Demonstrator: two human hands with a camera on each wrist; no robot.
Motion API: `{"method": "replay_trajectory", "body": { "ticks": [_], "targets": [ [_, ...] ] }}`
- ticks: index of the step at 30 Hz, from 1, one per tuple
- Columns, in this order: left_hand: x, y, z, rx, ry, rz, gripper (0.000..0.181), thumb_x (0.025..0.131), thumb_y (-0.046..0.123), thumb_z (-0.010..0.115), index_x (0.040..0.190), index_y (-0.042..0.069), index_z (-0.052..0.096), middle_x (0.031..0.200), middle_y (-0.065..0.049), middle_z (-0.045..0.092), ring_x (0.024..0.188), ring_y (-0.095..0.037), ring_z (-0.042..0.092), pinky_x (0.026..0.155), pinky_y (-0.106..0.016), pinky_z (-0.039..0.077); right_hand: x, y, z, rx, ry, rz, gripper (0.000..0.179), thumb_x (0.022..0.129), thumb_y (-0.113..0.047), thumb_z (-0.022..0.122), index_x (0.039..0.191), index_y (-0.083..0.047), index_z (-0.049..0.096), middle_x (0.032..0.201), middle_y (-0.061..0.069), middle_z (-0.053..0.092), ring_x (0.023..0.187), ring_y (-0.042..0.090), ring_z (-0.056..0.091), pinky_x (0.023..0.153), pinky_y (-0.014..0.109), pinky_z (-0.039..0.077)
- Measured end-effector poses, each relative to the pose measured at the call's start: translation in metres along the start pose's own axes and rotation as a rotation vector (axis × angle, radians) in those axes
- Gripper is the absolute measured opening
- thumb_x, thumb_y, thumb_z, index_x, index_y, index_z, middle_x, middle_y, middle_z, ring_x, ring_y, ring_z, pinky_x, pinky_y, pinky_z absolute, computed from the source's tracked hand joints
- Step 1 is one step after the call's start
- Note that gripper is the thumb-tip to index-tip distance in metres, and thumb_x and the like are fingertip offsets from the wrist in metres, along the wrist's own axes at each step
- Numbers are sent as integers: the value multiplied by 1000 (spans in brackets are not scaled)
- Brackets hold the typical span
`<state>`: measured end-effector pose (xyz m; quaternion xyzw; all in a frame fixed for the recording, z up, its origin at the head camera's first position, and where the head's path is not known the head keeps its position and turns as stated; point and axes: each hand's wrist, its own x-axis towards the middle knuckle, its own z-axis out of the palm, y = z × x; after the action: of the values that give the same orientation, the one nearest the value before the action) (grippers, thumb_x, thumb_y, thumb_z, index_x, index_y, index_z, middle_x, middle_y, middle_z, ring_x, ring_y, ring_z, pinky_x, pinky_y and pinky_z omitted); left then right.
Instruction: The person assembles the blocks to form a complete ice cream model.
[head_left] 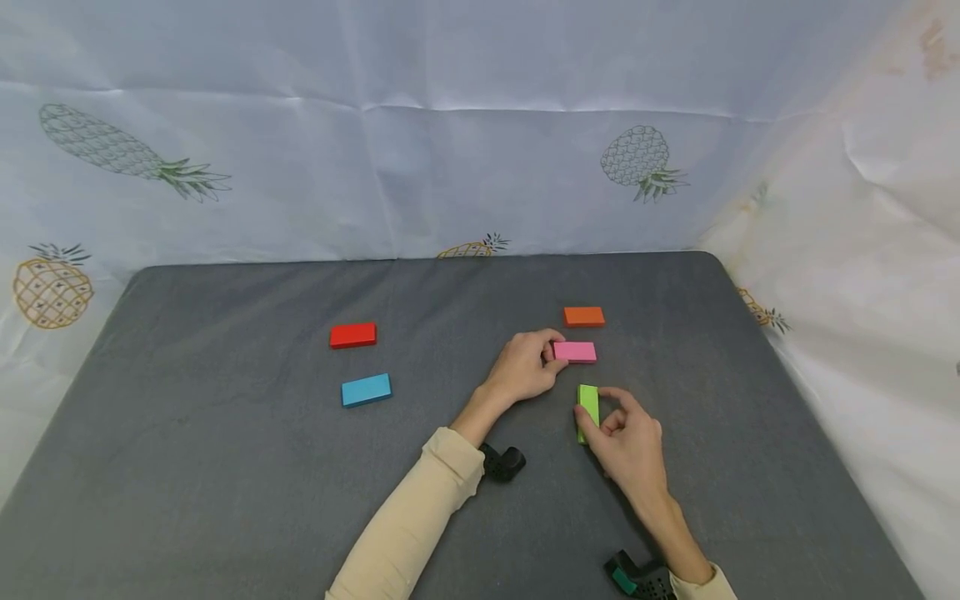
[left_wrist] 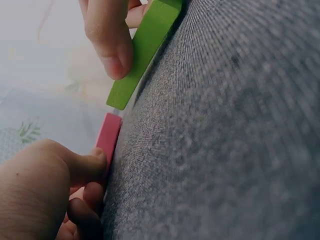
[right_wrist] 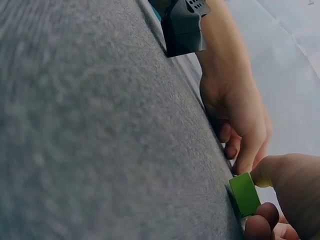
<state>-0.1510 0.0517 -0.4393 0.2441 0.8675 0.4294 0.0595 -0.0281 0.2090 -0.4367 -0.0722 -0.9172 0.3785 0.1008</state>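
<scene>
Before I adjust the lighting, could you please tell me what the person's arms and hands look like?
The left hand and right hand wear no gloves. The left sleeve is beige and creased, with a cuff; little of the beige right sleeve shows. Each wrist has a black device: the left device, and the right device with small holes and a green patch.

Pink block [head_left: 575, 352], lime block [head_left: 588, 403] — grey tabletop [head_left: 225, 483], pineapple-patterned white backdrop [head_left: 480, 175].

A red block [head_left: 352, 335] lies on the grey cloth-covered tabletop [head_left: 225, 500], with a blue block [head_left: 367, 390] near it, toward the person. An orange block [head_left: 583, 317] lies well apart to the right. Creased white pineapple-print fabric [head_left: 465, 50] hangs behind and at both sides.
</scene>
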Motion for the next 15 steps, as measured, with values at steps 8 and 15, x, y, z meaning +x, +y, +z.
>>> {"method": "replay_trajectory", "body": {
  "ticks": [8,15],
  "targets": [
    [-3,-1,-7,-60,2,-32,28,97,13,68,123,2,69,74,-2,62,59,-6,51,58,-17,40,-2,-7,3,30,-28,16,39,90,-23,79,122,-5,65,52,1,54,28,2,42,32,23,36],
    [-11,-3,-19,-80,15,-48,29,95,13,69,122,1,69,71,-3,64,56,-6,52,57,-18,42,-4,-13,7,59,-62,3,41,90,-23,80,123,-6,64,53,1,53,28,2,42,32,24,37]
  ]
}}
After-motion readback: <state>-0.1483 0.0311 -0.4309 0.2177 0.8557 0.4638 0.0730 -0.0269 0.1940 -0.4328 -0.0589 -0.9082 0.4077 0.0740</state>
